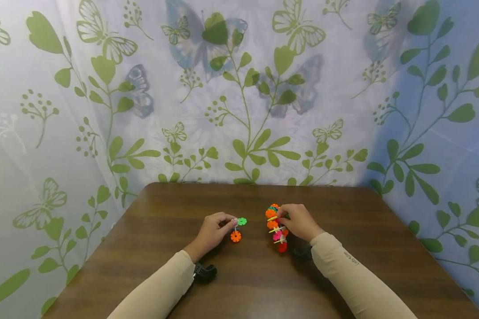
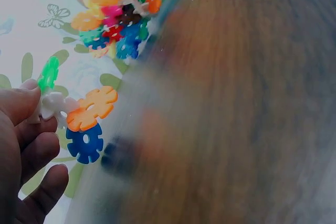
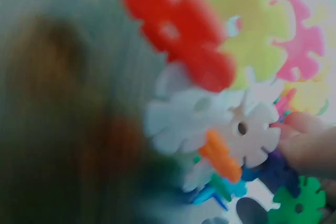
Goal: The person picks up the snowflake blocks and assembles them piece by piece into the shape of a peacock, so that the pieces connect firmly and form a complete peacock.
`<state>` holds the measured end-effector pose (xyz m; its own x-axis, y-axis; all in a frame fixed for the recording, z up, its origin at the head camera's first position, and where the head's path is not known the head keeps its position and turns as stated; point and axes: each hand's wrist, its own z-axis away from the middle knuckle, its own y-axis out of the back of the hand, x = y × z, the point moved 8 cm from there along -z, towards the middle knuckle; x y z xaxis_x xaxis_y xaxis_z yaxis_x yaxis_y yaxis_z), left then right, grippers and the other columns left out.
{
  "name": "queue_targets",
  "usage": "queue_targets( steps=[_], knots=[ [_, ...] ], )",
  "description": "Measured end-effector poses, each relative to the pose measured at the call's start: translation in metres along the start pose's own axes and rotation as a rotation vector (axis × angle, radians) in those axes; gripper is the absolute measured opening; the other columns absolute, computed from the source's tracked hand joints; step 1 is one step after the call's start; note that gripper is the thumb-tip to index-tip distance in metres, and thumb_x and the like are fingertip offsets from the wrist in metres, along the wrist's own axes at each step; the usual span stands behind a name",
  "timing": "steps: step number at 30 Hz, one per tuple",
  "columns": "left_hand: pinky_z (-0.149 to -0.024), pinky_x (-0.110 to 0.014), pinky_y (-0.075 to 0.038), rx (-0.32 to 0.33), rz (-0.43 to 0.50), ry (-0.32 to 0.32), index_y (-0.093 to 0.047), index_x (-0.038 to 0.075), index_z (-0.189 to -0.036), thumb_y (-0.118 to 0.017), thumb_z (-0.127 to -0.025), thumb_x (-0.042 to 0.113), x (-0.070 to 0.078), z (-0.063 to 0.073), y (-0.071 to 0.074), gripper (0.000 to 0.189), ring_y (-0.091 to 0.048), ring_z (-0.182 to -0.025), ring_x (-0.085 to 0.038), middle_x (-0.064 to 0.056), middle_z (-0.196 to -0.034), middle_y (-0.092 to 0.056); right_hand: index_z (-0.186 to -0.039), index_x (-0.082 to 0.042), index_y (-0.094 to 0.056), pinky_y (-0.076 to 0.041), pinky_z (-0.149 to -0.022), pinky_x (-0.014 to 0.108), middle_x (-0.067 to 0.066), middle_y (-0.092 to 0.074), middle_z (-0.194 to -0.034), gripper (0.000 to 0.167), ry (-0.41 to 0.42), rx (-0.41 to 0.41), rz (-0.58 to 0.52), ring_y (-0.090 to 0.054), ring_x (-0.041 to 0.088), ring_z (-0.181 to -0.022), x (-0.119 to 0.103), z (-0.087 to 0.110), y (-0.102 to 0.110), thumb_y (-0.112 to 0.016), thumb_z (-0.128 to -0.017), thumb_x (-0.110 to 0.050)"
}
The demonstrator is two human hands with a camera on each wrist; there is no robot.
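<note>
My left hand (image 1: pixel 210 231) pinches a small group of interlocking flower discs between thumb and fingertips. In the left wrist view this group has a green disc (image 2: pixel 49 73), white discs (image 2: pixel 52 104) at the fingers, an orange disc (image 2: pixel 92 109) and a blue disc (image 2: pixel 85 145). To its right, my right hand (image 1: pixel 301 222) grips a much larger chain of linked discs (image 1: pixel 272 225) from its right side. Red (image 3: pixel 194 40), yellow (image 3: pixel 260 22) and white (image 3: pixel 257 132) discs of that chain fill the right wrist view. The two groups are apart, and the right fingertips are partly hidden.
Both hands are above a brown wooden table (image 1: pixel 247 283). A curtain (image 1: pixel 239 88) with green leaves and butterflies hangs behind it. A black strap-like object (image 1: pixel 205 272) shows by the left wrist, and a dark object (image 1: pixel 302 253) lies below the right wrist.
</note>
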<state>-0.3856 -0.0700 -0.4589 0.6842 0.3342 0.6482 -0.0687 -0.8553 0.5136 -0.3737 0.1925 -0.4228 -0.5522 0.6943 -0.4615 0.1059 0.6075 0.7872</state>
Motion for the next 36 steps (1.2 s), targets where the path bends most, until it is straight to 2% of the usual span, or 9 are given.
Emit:
queue_targets(
  steps=[5, 11, 17, 20, 25, 29, 36],
  knots=[
    [-0.070, -0.029, -0.058, -0.002, -0.004, -0.025, -0.081, 0.015, -0.107, -0.075, -0.101, 0.020, 0.001, 0.000, -0.001, 0.010, -0.066, -0.078, -0.009, 0.014, -0.094, -0.070, -0.093, -0.015, -0.074, -0.058, -0.080, 0.041, -0.008, -0.071, -0.092, 0.014, -0.087, 0.045, -0.135, -0.067, 0.016, -0.087, 0.010, 0.000, -0.011, -0.083, -0.092, -0.005],
    [-0.070, -0.029, -0.058, 0.013, -0.016, -0.059, -0.082, 0.015, -0.108, -0.076, -0.100, 0.019, 0.004, -0.001, -0.002, 0.010, -0.066, -0.079, -0.008, 0.013, -0.095, -0.071, -0.099, -0.014, -0.075, -0.057, -0.079, 0.037, -0.004, -0.073, -0.100, 0.013, -0.132, 0.055, -0.328, -0.067, 0.020, -0.091, 0.010, 0.001, -0.024, -0.079, -0.095, -0.002],
    [-0.069, -0.027, -0.057, 0.005, -0.034, -0.115, -0.082, 0.013, -0.107, -0.077, -0.099, 0.016, 0.015, -0.001, -0.005, 0.010, -0.065, -0.078, -0.007, 0.010, -0.095, -0.072, -0.102, -0.011, -0.077, -0.053, -0.093, 0.039, 0.001, -0.074, -0.106, 0.010, -0.200, 0.076, -0.540, -0.064, 0.026, -0.103, 0.009, 0.000, -0.037, -0.076, -0.097, -0.003],
    [-0.068, -0.026, -0.057, -0.013, -0.050, -0.154, -0.082, 0.011, -0.107, -0.077, -0.099, 0.015, 0.023, 0.000, -0.009, 0.010, -0.063, -0.077, -0.007, 0.009, -0.094, -0.071, -0.102, -0.009, -0.077, -0.054, -0.092, 0.036, 0.003, -0.074, -0.107, 0.008, -0.235, 0.085, -0.609, -0.063, 0.027, -0.102, 0.009, 0.002, -0.044, -0.075, -0.098, -0.003],
    [-0.068, -0.025, -0.056, -0.018, -0.067, -0.193, -0.082, 0.011, -0.107, -0.076, -0.100, 0.015, 0.028, 0.001, -0.014, 0.010, -0.062, -0.077, -0.006, 0.009, -0.095, -0.071, -0.106, -0.001, -0.074, -0.056, -0.086, 0.030, 0.009, -0.074, -0.107, 0.008, -0.235, 0.097, -0.718, -0.064, 0.027, -0.099, 0.005, 0.004, -0.051, -0.075, -0.099, -0.004],
    [-0.068, -0.025, -0.056, -0.010, -0.059, -0.208, -0.082, 0.011, -0.107, -0.076, -0.100, 0.016, 0.029, 0.002, -0.015, 0.010, -0.063, -0.078, -0.006, 0.010, -0.096, -0.071, -0.106, 0.003, -0.073, -0.056, -0.083, 0.029, 0.011, -0.074, -0.104, 0.009, -0.227, 0.120, -0.767, -0.065, 0.026, -0.096, 0.003, 0.003, -0.054, -0.074, -0.098, 0.000],
    [-0.067, -0.023, -0.056, -0.007, -0.062, -0.226, -0.082, 0.011, -0.106, -0.077, -0.099, 0.015, 0.030, 0.001, -0.015, 0.009, -0.062, -0.077, -0.003, 0.010, -0.095, -0.070, -0.104, 0.000, -0.074, -0.056, -0.084, 0.029, 0.010, -0.074, -0.107, 0.007, -0.217, 0.145, -0.755, -0.064, 0.025, -0.098, 0.000, 0.004, -0.054, -0.075, -0.097, 0.001]
  ],
)
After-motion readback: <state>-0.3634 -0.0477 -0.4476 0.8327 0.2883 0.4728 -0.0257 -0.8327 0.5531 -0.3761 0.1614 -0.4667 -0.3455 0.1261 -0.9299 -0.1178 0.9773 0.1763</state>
